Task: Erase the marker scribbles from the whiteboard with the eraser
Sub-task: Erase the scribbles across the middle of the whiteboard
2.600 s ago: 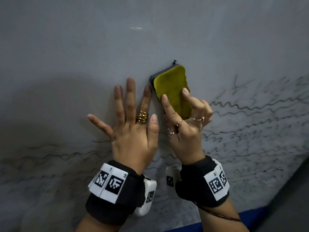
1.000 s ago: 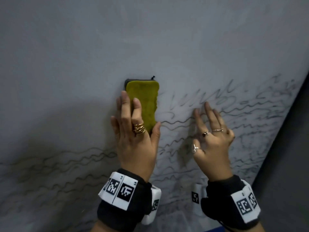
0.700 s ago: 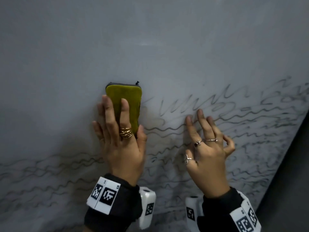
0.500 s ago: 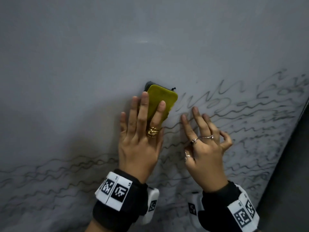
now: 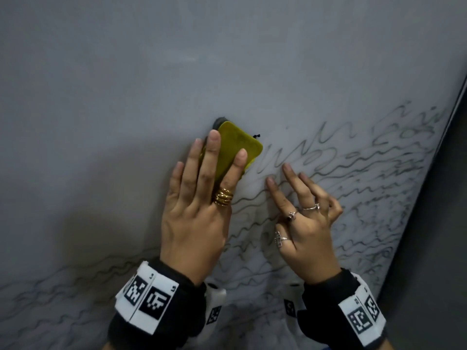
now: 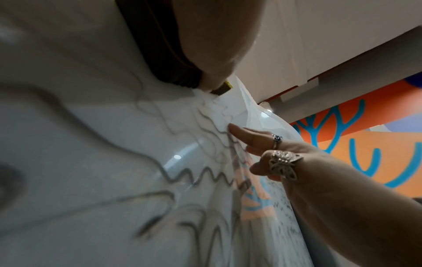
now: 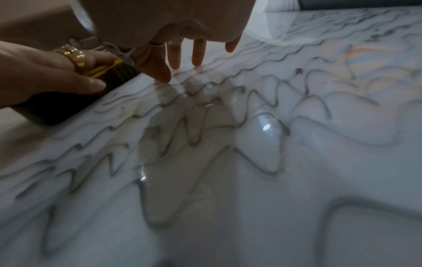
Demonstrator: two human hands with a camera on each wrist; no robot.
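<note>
The whiteboard (image 5: 227, 59) fills the head view. Grey wavy marker scribbles (image 5: 353, 168) cover its right and lower parts. A yellow-green eraser (image 5: 237, 145) with a dark base lies tilted against the board, just left of the topmost scribbles. My left hand (image 5: 199, 210) presses it with straight fingers laid over its back. In the right wrist view the left hand's thumb (image 7: 91, 86) lies along the eraser's dark side (image 7: 68, 106). My right hand (image 5: 303, 218) is beside it on the right, holding nothing, its fingertips (image 5: 270, 181) touching the scribbled board.
The board's right edge (image 5: 444, 137) runs diagonally, with a dark surface (image 5: 449, 248) beyond it. The upper and left board carries only faint smears. An orange and blue patterned wall (image 6: 365, 153) shows in the left wrist view.
The eraser passed from my right hand to my left. My left hand slid it left, then back right to the top scribbles, tilting it. My right hand moved onto the board beside it.
</note>
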